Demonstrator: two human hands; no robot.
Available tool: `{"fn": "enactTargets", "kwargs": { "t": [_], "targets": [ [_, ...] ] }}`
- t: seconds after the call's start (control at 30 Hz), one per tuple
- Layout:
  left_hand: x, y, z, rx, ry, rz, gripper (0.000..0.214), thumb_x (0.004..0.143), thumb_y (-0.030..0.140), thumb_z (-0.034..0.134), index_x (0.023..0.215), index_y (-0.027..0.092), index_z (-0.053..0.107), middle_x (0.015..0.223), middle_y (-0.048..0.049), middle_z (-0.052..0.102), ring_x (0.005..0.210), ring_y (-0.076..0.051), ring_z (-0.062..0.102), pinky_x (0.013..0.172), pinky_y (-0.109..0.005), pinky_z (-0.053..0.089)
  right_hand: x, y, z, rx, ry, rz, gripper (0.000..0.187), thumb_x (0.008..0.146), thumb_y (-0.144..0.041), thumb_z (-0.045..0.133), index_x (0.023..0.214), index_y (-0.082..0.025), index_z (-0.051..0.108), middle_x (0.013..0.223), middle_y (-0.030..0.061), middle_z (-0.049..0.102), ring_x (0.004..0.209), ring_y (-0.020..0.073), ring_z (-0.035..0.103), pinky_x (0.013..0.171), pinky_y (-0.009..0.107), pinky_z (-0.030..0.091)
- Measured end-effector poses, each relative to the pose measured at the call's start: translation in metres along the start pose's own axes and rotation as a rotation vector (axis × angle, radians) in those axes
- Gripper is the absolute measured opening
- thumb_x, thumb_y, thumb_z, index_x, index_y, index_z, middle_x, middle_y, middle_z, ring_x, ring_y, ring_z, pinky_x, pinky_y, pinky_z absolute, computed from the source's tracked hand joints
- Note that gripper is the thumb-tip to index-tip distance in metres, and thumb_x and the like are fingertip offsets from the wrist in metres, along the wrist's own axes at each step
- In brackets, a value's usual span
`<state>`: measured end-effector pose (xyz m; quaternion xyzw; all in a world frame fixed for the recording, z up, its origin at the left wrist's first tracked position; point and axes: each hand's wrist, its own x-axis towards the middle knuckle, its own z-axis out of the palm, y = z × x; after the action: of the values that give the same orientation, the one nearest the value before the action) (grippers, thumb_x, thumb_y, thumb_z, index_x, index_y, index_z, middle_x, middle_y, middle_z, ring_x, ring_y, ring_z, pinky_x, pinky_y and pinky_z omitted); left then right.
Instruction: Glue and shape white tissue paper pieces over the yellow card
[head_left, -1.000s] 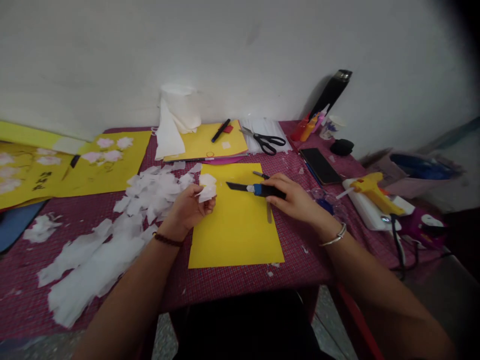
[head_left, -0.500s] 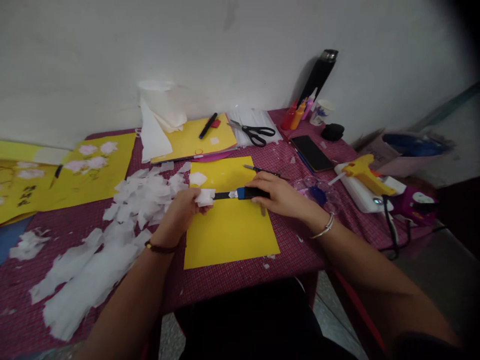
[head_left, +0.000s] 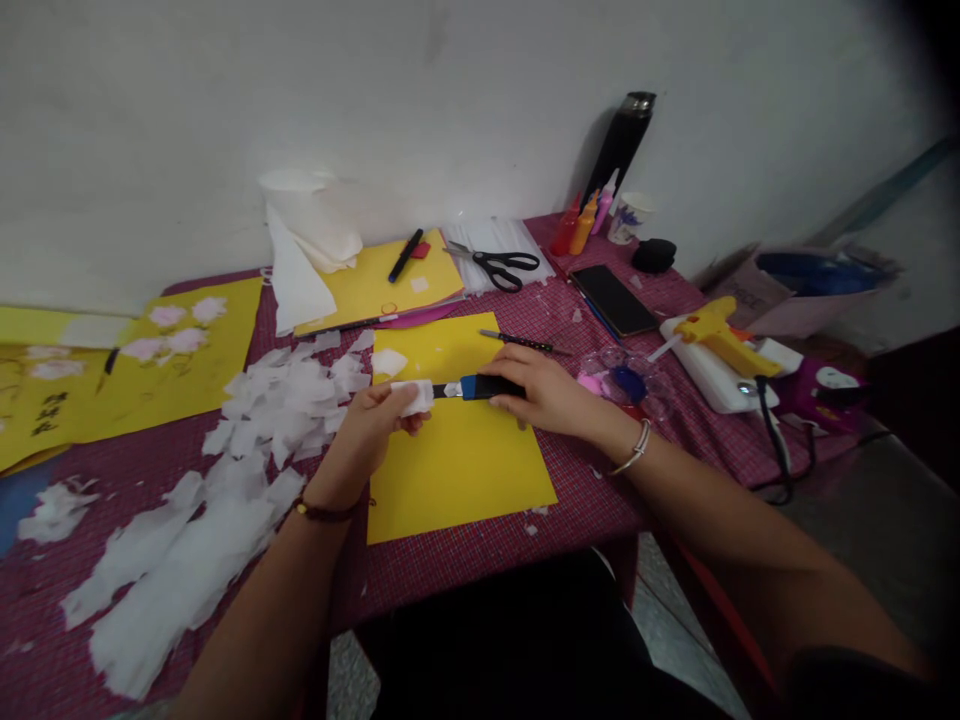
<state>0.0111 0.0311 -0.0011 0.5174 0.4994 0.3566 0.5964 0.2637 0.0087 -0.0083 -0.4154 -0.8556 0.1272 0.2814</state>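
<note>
Pinched in my left hand [head_left: 369,425] is a small white paper piece [head_left: 415,398], pressed around the end of a dark blade. My right hand [head_left: 546,392] is closed around the black-and-blue handle of that utility knife [head_left: 469,387], which points left. Both hands are over a yellow sheet [head_left: 459,475]. A single white paper scrap [head_left: 388,362] lies on the sheet's upper left. Beyond my right hand is a thin dark pointed tool [head_left: 521,341]. Left of my left hand spreads a heap of torn white paper pieces [head_left: 281,405].
Larger white paper strips [head_left: 176,570] lie at left, below yellow sheets with pink flowers [head_left: 184,340]. At the back are black scissors [head_left: 495,265], a marker [head_left: 406,256] and a paper roll [head_left: 300,240]. A phone [head_left: 613,300], glue gun [head_left: 720,338] and flask [head_left: 621,148] are at right.
The paper piece in my left hand and the knife handle have come slightly closer, with less blade showing between them. The whole view has shifted a little.
</note>
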Motion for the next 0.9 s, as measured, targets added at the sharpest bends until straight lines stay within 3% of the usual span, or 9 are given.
{"fn": "enactTargets", "kwargs": {
  "t": [0.2,0.67,0.8,0.9],
  "targets": [
    [0.003,-0.011,-0.002,-0.069,-0.098,-0.053,0.017,0.067,0.027,0.075,0.066,0.016,0.063,0.057,-0.0008,0.063,0.048,-0.009,0.052,0.048,-0.021,0.04,-0.001,0.0,0.001,-0.032,0.058,-0.009,0.029,0.088,-0.023,0.061,0.117,-0.017,0.061,0.109,0.0111,0.061,0.105,0.0266,0.059,0.092,0.044,0.05],
    [0.0,-0.015,0.004,-0.047,-0.177,-0.148,0.017,0.068,0.025,0.076,0.06,0.015,0.065,0.053,-0.0017,0.062,0.045,-0.01,0.053,0.045,-0.022,0.039,0.0,-0.001,0.017,0.048,0.056,-0.03,0.029,0.088,-0.027,0.064,0.115,-0.019,0.062,0.106,0.0094,0.061,0.102,0.0243,0.058,0.09,0.042,0.05],
    [0.0,-0.01,-0.003,0.012,-0.292,-0.167,0.016,0.067,0.021,0.074,0.055,0.015,0.067,0.051,-0.0033,0.062,0.043,-0.01,0.052,0.044,-0.021,0.04,-0.001,0.014,0.012,0.076,0.05,-0.048,0.032,0.086,-0.027,0.066,0.116,-0.016,0.062,0.107,0.0107,0.062,0.104,0.0247,0.059,0.091,0.041,0.05],
    [0.0,-0.005,-0.008,0.108,-0.382,-0.171,0.013,0.066,0.018,0.073,0.054,0.016,0.068,0.05,-0.0036,0.063,0.042,-0.01,0.052,0.045,-0.021,0.04,-0.001,0.024,0.008,0.014,0.053,0.036,0.032,0.084,-0.023,0.067,0.114,-0.014,0.064,0.108,0.0119,0.062,0.104,0.0252,0.059,0.091,0.042,0.05]
  ]
}}
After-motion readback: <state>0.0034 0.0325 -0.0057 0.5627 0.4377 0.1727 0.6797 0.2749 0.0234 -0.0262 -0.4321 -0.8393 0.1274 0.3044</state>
